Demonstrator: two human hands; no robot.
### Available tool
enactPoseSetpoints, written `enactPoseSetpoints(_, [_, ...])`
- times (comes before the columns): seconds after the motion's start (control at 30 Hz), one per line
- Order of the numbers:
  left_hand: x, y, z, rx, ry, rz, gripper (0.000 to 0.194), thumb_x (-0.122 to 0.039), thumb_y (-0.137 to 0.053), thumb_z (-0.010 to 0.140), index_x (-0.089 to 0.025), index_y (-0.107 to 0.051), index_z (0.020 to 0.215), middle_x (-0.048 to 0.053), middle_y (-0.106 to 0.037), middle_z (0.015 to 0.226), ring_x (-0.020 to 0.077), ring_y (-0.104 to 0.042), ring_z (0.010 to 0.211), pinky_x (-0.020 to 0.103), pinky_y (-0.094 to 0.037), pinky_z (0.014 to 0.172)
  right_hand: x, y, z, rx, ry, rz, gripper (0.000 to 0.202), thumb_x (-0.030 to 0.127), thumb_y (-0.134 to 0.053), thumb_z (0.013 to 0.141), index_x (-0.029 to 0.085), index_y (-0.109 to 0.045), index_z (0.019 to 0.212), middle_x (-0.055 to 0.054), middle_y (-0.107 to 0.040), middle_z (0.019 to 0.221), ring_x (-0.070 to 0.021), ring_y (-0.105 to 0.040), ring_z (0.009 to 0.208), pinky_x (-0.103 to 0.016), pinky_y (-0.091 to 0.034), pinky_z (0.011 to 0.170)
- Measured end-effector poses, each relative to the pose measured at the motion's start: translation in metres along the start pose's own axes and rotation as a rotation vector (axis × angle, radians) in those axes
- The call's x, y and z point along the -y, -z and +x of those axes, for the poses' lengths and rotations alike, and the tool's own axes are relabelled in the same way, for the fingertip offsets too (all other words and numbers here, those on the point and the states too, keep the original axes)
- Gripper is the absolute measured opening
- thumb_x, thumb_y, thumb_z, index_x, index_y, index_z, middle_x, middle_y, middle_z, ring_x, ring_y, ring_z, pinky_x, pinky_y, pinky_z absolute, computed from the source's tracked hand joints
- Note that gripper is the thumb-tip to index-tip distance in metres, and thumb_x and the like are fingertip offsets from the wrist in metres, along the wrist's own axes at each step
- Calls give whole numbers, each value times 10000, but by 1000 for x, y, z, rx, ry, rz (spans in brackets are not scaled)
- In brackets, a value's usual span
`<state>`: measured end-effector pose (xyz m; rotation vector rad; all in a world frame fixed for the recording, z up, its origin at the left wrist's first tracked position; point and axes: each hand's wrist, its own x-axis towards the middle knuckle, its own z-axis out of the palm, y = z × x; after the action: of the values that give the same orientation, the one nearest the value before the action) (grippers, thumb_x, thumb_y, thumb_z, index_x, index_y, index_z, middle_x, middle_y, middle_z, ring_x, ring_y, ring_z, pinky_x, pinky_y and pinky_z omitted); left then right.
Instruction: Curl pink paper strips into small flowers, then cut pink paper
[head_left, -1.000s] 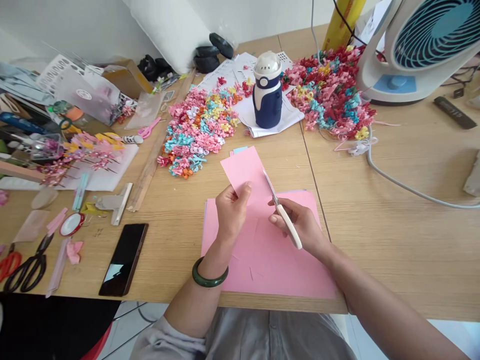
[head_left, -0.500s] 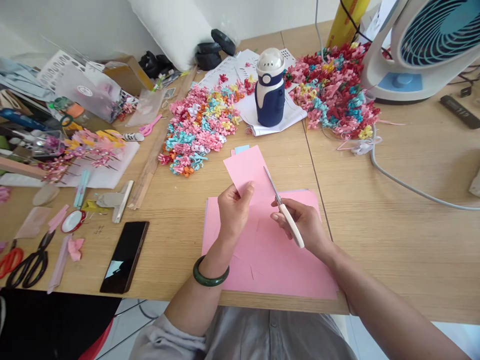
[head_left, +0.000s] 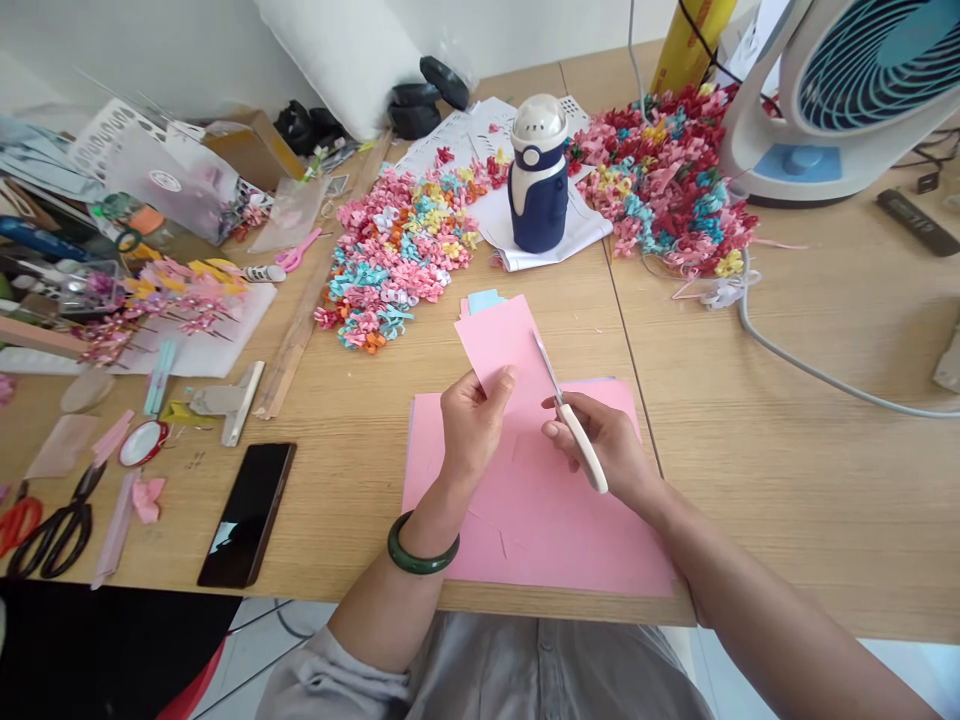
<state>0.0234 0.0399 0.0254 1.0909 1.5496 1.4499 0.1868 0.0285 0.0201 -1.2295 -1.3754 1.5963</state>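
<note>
Between the thumb and fingers of my left hand (head_left: 474,420) is a pink paper piece (head_left: 504,338), held up at a tilt. My right hand (head_left: 600,440) grips white-handled scissors (head_left: 583,450), whose blades point up and away along the paper's right edge. Whether the blades are parted is too fine to tell. Beneath both hands lies a stack of larger pink sheets (head_left: 540,530) at the table's front edge, with thin slivers of paper on it. A small light-blue paper (head_left: 484,299) shows just behind the held piece.
A dark blue bottle (head_left: 538,190) stands on white papers, between piles of colourful ribbon pieces (head_left: 405,250). At the left are a phone (head_left: 247,515), black scissors (head_left: 64,530) and clips. A fan (head_left: 810,130) and its cable (head_left: 825,370) are at the right.
My left hand and the pink piece have shifted slightly to the right, nearer the scissors. The right hand has barely moved.
</note>
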Motion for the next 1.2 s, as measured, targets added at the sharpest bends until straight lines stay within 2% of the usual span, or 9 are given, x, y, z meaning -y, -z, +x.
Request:
enactPoseSetpoints(0.17, [1, -1, -2, 17, 19, 32, 345, -412, -703, 799, -150, -582, 610, -25, -478, 592, 104, -427, 622, 217, -392, 598, -3, 1, 1, -16, 4, 10, 550, 617, -777, 695, 179, -635, 997, 56, -473, 608, -84, -430, 476, -237, -411, 391])
enactPoseSetpoints(0.43, [-4, -2, -4, 16, 30, 70, 347, -404, -688, 799, -150, -550, 606, -29, -473, 585, 92, -409, 597, 208, -363, 556, -13, 0, 2, -32, 12, 45, 503, 590, -758, 736, 173, -634, 990, 70, -476, 543, -73, -405, 405, -229, -383, 362])
enactPoseSetpoints(0.63, [-6, -1, -4, 1, 10, 54, 338, -382, -690, 806, -153, -546, 604, -40, -436, 575, 85, -379, 584, 208, -350, 550, -3, 3, 0, 63, 7, 41, 537, 572, -775, 726, 182, -610, 1055, 38, -504, 706, -99, -501, 554, -253, -494, 482])
enactPoseSetpoints(0.73, [-4, 1, -1, -49, -5, 19, 333, -389, -701, 807, -151, -569, 615, -43, -435, 574, 87, -397, 594, 205, -370, 574, -1, 4, -1, 120, 20, 32, 522, 559, -754, 755, 184, -595, 1082, 28, -506, 742, -101, -495, 598, -254, -476, 525])
enactPoseSetpoints(1.0, [1, 7, 12, -224, -21, -119, 280, -409, -747, 766, -131, -713, 773, 4, -663, 718, 137, -589, 710, 233, -480, 705, -1, 5, -3, 184, 54, -21, 497, 507, -764, 764, 174, -591, 1091, 31, -490, 721, -101, -425, 625, -256, -368, 557])
enactPoseSetpoints(1.2, [0, 6, 9, -206, -30, -105, 284, -411, -745, 778, -127, -731, 784, 14, -688, 727, 144, -610, 729, 234, -488, 722, 6, 3, -4, 172, 51, -114, 526, 539, -759, 752, 165, -591, 1081, 31, -534, 704, -117, -454, 642, -283, -379, 625])
